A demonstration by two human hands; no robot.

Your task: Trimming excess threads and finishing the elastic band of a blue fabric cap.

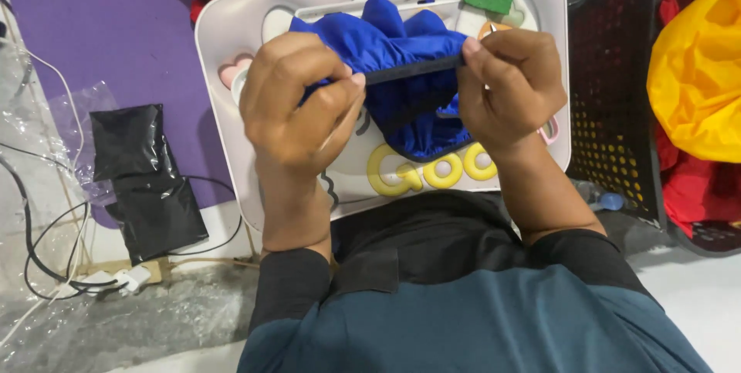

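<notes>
Fingers of the left hand (297, 103) and right hand (509, 84) were pinched shut on the dark elastic hem (413, 70) of a soft, light, slippery-looking blue gathered fabric cover (401, 41), stretched between them above the white plastic lap tray (231, 26), best gripped at that hem.

Cloth (401, 72) on tray (224, 41); basket (617, 111) right of tray, pouch (143, 176) left.

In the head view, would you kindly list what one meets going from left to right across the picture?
Black plastic packet → left hand → blue fabric → right hand → black perforated crate → yellow fabric.
</notes>
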